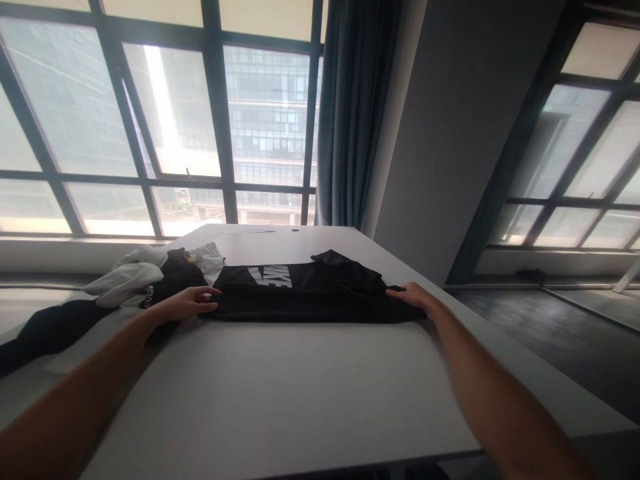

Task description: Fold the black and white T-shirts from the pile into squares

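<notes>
A black T-shirt (310, 303) with a pale NIKE print lies on the white table, its near part folded over in a long strip. One short sleeve sticks out at the far right of it. My left hand (190, 303) is at the shirt's left end, with thumb and fingertips closed on the edge of the cloth. At the right end, my right hand (413, 295) pinches the folded cloth between thumb and fingers. Some fingertips of both hands are hidden by the fabric.
To the left lies a heap of black and white clothes (135, 273), close beside my left forearm. The white table (300, 393) stretches toward the windows, with a small dark round spot (295, 230) near its far edge. A blue-grey curtain (345, 133) hangs behind.
</notes>
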